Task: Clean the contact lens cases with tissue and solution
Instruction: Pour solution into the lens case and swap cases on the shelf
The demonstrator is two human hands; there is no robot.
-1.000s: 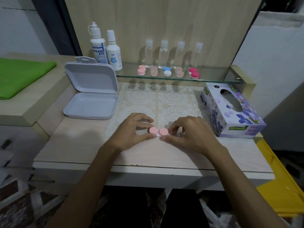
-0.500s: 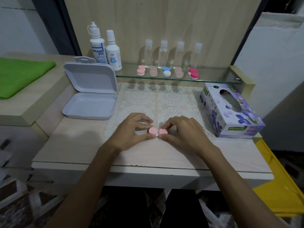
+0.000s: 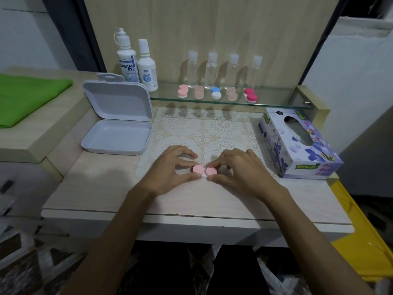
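Note:
A pink contact lens case (image 3: pixel 204 169) with two round caps rests on the lace mat near the table's front. My left hand (image 3: pixel 170 168) pinches its left cap between thumb and fingers. My right hand (image 3: pixel 240 170) pinches the right cap the same way. Several more lens cases (image 3: pixel 217 94) line the glass shelf at the back. Two white solution bottles (image 3: pixel 136 62) stand at the shelf's left end. A purple flowered tissue box (image 3: pixel 297 145) sits at the right.
An open white hinged box (image 3: pixel 117 133) lies left of the mat. Several clear small bottles (image 3: pixel 223 69) stand behind the cases on the shelf. A green cloth (image 3: pixel 25 96) covers the raised ledge at far left. A yellow bin (image 3: pixel 365 241) sits below the table's right corner.
Both hands stay on the pink case's caps; the fingers shift only slightly around them. The case has not moved from its spot.

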